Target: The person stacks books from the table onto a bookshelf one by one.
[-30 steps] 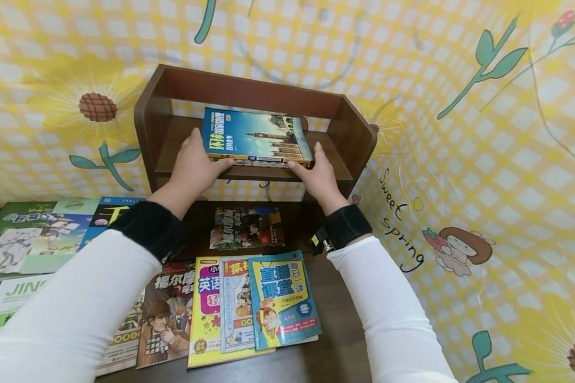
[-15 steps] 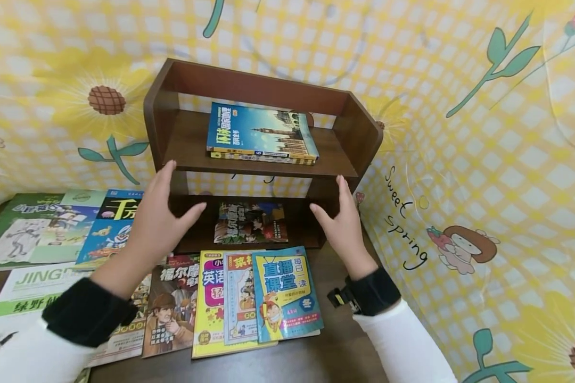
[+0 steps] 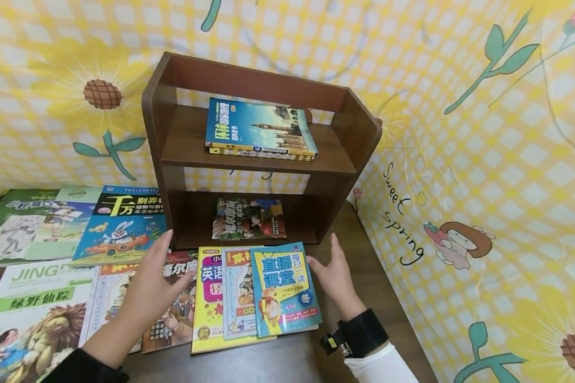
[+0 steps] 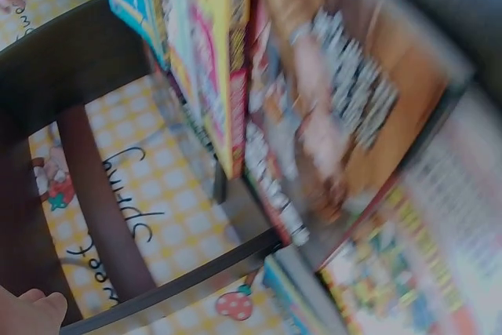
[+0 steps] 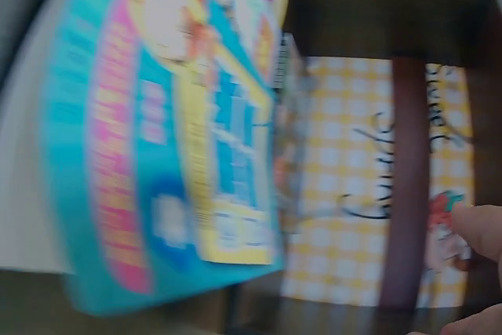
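Note:
Both of my hands are off the shelf, their fingers extended and holding nothing. My left hand [image 3: 146, 290] hovers above a brown-covered book [image 3: 170, 319] lying on the table. My right hand [image 3: 337, 279] is just right of a blue book [image 3: 287, 292]. That one overlaps a light-blue comic-style book [image 3: 237, 314] and a yellow book [image 3: 206, 330]. On the upper shelf lies a two-book stack, topped by a blue book [image 3: 259, 127] with a clock tower on its cover. A dark-covered book [image 3: 249, 218] lies flat on the lower shelf.
The brown two-tier bookshelf [image 3: 155, 122] stands against a yellow checked cloth [image 3: 287, 32]. To the left lie a white-green book [image 3: 43, 298], a blue book with a rabbit [image 3: 120, 234] and green books [image 3: 9, 229]. The cloth wall [image 3: 436, 170] borders the right side.
My hands have let go of the book stack on the upper shelf. They have drawn back and down toward the books on the table, while the stack stays on the shelf.

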### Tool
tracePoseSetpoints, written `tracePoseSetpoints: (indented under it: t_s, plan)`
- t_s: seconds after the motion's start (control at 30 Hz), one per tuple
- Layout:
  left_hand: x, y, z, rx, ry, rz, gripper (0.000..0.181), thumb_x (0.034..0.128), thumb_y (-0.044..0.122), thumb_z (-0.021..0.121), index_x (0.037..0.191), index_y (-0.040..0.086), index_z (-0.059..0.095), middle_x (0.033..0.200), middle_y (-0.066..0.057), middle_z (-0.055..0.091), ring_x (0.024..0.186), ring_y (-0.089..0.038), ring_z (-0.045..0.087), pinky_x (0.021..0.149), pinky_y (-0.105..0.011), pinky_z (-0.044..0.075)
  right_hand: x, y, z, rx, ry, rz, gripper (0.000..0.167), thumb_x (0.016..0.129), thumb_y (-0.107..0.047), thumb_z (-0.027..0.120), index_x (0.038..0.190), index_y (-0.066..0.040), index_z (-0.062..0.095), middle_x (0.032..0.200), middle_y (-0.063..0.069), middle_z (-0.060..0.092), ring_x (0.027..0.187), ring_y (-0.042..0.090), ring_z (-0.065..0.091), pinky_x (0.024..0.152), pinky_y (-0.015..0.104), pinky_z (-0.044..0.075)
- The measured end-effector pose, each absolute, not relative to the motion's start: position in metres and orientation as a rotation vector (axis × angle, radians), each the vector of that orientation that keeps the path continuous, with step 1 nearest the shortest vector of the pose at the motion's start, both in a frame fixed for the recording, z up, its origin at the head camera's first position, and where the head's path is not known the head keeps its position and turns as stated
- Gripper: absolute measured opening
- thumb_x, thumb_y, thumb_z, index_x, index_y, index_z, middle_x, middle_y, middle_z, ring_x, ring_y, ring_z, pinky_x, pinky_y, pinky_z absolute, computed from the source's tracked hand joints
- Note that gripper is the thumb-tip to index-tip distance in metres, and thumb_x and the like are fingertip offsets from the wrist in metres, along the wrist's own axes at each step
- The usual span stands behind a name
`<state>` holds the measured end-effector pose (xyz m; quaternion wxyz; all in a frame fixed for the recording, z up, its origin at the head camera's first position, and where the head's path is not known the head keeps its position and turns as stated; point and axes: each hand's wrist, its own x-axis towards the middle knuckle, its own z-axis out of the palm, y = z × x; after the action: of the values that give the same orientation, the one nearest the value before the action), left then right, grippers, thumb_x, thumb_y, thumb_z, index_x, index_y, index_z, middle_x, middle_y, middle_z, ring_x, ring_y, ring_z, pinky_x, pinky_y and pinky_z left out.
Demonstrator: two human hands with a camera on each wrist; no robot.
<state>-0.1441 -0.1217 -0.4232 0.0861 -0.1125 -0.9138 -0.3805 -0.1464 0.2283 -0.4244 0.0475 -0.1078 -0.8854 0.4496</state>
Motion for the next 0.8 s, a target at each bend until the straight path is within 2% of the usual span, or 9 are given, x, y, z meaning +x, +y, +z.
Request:
tracePoseSetpoints:
  t_s: [0.23, 0.53, 0.67, 0.8]
  plan:
    - [-0.130, -0.123, -0.448, -0.373, -2.871, -1.054, 0.093, 0.0803, 0.023, 0.078, 0.151, 0.000, 0.023, 0.155, -0.025, 0.020, 0.134, -0.053, 0.028, 0.095, -0.068, 0.036, -0.139, 0.230, -0.459, -0.516, -2.923, 1.119, 0.087, 0.086, -0.029, 0.073, 0.149, 0.006, 0.024, 0.149, 0.032, 0.030, 0.136, 0.046, 0.031, 0.106, 0.059, 0.033]
    - [-0.119, -0.123, -0.466, -0.367, -3.015, -0.983, 0.090, 0.0762, 0.029, 0.082, 0.147, -0.001, 0.034, 0.150, -0.029, 0.025, 0.129, -0.055, 0.031, 0.090, -0.066, 0.043, -0.139, 0.228, -0.485, -0.640, -3.128, 1.075, 0.090, 0.082, -0.037, 0.075, 0.145, 0.010, 0.031, 0.140, 0.031, 0.044, 0.128, 0.043, 0.044, 0.102, 0.057, 0.039]
    - [-0.116, -0.122, -0.471, -0.434, -3.000, -0.933, 0.087, 0.0760, 0.027, 0.082, 0.145, -0.002, 0.038, 0.148, -0.030, 0.028, 0.128, -0.054, 0.035, 0.092, -0.067, 0.041, -0.137, 0.224, -0.490, -0.673, -3.137, 1.088, 0.090, 0.078, -0.041, 0.079, 0.140, 0.009, 0.038, 0.129, 0.026, 0.053, 0.112, 0.036, 0.054, 0.097, 0.054, 0.044]
    - [-0.114, -0.121, -0.476, -0.466, -2.998, -0.911, 0.086, 0.0750, 0.027, 0.082, 0.144, -0.003, 0.039, 0.147, -0.029, 0.031, 0.128, -0.053, 0.036, 0.094, -0.067, 0.039, -0.138, 0.218, -0.490, -0.685, -3.134, 1.092, 0.085, 0.073, -0.044, 0.082, 0.131, 0.007, 0.047, 0.110, 0.018, 0.060, 0.094, 0.029, 0.056, 0.088, 0.050, 0.049]
